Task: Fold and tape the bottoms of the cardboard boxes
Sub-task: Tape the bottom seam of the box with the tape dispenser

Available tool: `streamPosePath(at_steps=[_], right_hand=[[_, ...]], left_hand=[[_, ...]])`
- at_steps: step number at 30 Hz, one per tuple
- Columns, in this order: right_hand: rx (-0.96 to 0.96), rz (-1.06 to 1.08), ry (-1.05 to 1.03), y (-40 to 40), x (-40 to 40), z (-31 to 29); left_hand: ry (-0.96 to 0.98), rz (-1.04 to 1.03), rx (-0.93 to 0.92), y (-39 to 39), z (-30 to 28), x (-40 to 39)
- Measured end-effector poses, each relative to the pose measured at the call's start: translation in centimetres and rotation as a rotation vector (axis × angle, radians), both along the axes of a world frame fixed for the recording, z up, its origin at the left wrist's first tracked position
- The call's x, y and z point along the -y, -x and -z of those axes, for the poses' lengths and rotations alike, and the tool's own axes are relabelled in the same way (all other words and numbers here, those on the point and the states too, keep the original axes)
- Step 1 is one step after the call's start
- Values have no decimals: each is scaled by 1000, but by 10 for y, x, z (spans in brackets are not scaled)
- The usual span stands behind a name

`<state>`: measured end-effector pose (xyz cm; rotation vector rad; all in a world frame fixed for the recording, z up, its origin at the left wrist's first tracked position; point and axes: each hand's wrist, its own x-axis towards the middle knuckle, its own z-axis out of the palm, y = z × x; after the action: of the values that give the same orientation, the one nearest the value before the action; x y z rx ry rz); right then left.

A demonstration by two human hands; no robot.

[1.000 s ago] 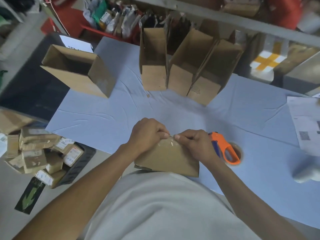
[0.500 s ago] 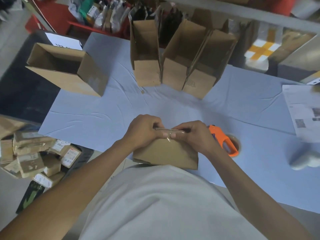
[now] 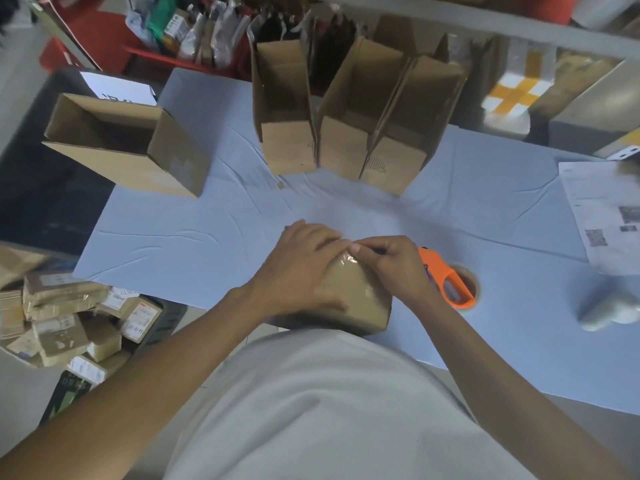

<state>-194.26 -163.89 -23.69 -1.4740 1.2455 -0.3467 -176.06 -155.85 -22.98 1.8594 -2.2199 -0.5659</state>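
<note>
I have the small brown cardboard box (image 3: 356, 299) at the near edge of the counter (image 3: 207, 244), right against my body, with a strip of clear shiny tape (image 3: 353, 263) over the face turned up at me. My left hand (image 3: 304, 268) lies flat across that face, fingers fairly straight, pressing it down; my right hand (image 3: 394, 265) has its grip closed in a pinch on the tape at the box's far top edge, thumb and fingertips together. I judge this box nearly done: the flaps look folded and taped, and what is left is smoothing the tape end down. The orange-handled tape dispenser (image 3: 446, 282) lies just beside my right hand, toward the right edge of the counter. Along the far edge stand three tall open brown cardboard boxes (image 3: 346, 133), touching side by side, mouths up; I can see down their inside walls and nothing in them. A fourth open brown box (image 3: 121, 143) lies tilted at the far left corner, its visible inside bare too. Whether their bottoms are taped I cannot tell. Off the left edge, a dark crate (image 3: 166, 317) holds a heap of small taped, labelled parcels (image 3: 69, 327)
</note>
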Motion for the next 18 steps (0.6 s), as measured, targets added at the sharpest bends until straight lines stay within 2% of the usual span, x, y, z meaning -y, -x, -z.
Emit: streamPosePath(at_steps=[2, 4, 6, 9, 13, 18], right_hand=[[35, 21, -11, 1, 6, 1], [84, 65, -25, 4, 12, 3], [86, 122, -4, 10, 16, 5], [118, 205, -79, 25, 14, 9], [74, 180, -199, 34, -2, 21], [215, 338, -186, 33, -12, 40]], left_hand=[[-48, 122, 182, 9, 2, -4], [-33, 109, 222, 10, 3, 3], [-31, 16, 167, 4, -4, 19], [-96, -252, 35, -12, -14, 41], [-304, -562, -391, -34, -6, 52], [-411, -707, -336, -27, 28, 45]])
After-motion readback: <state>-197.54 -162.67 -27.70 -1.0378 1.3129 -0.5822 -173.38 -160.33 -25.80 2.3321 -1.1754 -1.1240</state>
